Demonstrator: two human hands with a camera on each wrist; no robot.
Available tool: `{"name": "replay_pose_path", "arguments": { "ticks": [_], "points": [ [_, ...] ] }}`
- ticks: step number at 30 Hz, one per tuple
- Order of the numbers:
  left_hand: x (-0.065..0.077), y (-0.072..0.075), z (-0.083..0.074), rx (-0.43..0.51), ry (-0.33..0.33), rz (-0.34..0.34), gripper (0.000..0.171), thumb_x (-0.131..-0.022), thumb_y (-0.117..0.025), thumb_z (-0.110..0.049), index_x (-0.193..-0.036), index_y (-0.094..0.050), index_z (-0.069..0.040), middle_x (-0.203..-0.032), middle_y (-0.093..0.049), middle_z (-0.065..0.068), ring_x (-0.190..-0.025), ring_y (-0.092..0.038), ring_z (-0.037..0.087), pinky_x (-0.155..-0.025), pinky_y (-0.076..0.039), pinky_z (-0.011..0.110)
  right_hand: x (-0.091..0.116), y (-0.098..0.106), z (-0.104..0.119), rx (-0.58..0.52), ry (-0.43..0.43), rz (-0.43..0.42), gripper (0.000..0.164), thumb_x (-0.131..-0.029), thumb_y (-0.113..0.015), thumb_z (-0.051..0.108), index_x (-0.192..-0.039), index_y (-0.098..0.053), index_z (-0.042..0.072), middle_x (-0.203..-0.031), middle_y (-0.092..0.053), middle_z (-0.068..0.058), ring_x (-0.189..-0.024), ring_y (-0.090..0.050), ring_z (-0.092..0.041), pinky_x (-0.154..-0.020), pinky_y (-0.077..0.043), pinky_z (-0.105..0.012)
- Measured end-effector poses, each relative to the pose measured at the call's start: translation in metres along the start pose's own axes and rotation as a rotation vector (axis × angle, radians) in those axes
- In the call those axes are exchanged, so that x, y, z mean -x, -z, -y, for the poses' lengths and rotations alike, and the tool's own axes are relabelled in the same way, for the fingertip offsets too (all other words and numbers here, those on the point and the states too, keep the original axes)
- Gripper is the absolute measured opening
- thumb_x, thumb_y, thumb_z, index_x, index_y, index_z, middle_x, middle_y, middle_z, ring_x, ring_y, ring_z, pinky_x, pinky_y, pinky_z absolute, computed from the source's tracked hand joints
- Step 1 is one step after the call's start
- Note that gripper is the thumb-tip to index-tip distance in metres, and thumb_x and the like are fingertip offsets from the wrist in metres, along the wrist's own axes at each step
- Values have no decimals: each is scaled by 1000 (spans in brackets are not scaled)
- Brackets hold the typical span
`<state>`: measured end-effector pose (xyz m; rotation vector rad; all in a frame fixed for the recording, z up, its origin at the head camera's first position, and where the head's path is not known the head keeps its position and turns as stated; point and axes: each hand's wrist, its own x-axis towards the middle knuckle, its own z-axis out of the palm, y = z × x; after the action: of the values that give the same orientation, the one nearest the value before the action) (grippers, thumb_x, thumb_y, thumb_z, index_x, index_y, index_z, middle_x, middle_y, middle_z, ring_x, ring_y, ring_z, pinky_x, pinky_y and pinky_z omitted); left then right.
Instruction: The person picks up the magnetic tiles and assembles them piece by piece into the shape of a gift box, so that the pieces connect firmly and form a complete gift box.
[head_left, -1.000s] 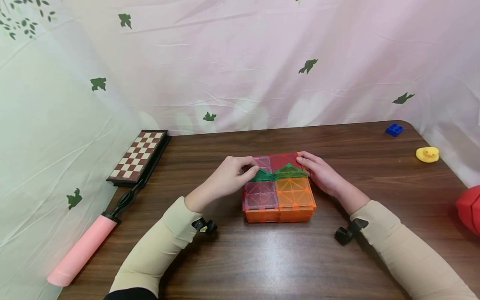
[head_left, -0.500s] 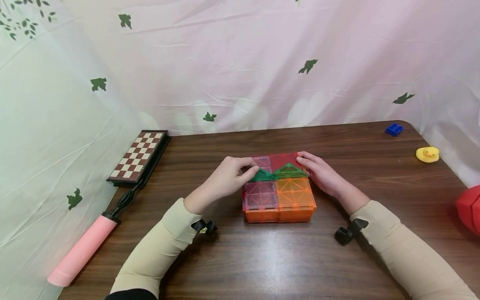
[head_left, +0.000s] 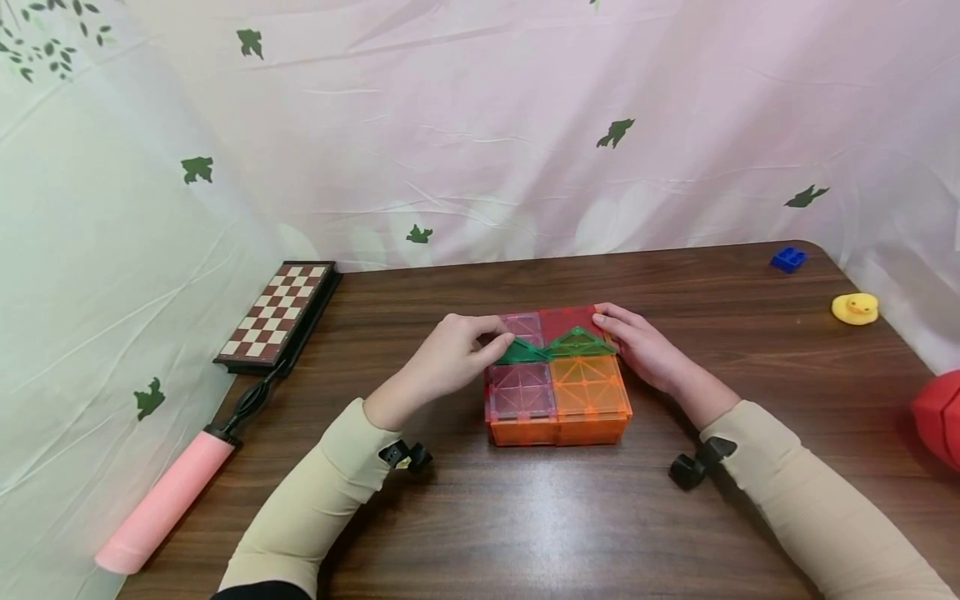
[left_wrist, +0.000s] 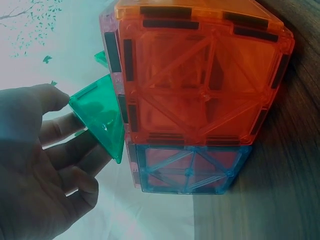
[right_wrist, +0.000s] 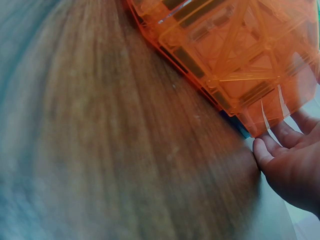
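A low box of see-through magnetic tiles [head_left: 558, 429] stands on the table, topped with purple [head_left: 519, 390], orange [head_left: 591, 385] and red tiles [head_left: 564, 323]. A blue tile [left_wrist: 192, 170] shows on its side in the left wrist view. My left hand [head_left: 448, 357] pinches a green triangle tile [left_wrist: 101, 116] between thumb and fingers, tilted at the top left of the box. A second green triangle tile [head_left: 579, 342] stands on the right of the top. My right hand [head_left: 639, 346] rests against the far right corner, fingers extended along the box and partly seen through the orange side.
At the left lie a checkered board [head_left: 276, 310] and a pink-sleeved pump with a black whisk-like end [head_left: 167, 502]. A blue toy brick [head_left: 788, 259], a yellow rubber duck [head_left: 855, 309] and a red ball-like object [head_left: 941, 421] are at the right. A patterned curtain [head_left: 480, 125] hangs behind the table.
My left hand and the green triangle tile in it have shifted very slightly to the left. My right hand and the box have stayed in place.
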<state>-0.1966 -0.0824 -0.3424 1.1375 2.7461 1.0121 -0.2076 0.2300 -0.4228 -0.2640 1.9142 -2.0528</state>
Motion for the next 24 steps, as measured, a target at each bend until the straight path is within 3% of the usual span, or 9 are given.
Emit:
{"name": "replay_pose_path", "arguments": {
  "ticks": [6, 16, 24],
  "points": [
    [1, 1, 0, 9, 15, 4, 16, -102, -64, -23, -99, -75, -13, -73, -61, -6, -51, -45, 7, -54, -38, 25, -1, 0, 0, 2, -7, -1, 38, -109, -50, 33, -132, -48, 3, -115, -64, -3, -98, -61, -11, -85, -53, -25],
    [4, 3, 1, 32, 8, -3, 15, -102, -64, -22, -103, -75, -12, -83, -67, -6, -60, -58, 18, -58, -45, 28, -1, 0, -2, -22, 9, 9, 36, -109, -50, 31, -130, -49, 2, -113, -65, -2, -98, -62, -11, -86, -53, -25],
    [3, 7, 6, 58, 18, -24, 19, -104, -60, -23, -107, -74, -10, -83, -68, -4, -65, -60, 13, -58, -48, 29, -2, 1, -4, -38, 30, 15, 34, -109, -49, 31, -128, -51, 3, -112, -66, -2, -98, -62, -10, -85, -53, -25]
  ]
}}
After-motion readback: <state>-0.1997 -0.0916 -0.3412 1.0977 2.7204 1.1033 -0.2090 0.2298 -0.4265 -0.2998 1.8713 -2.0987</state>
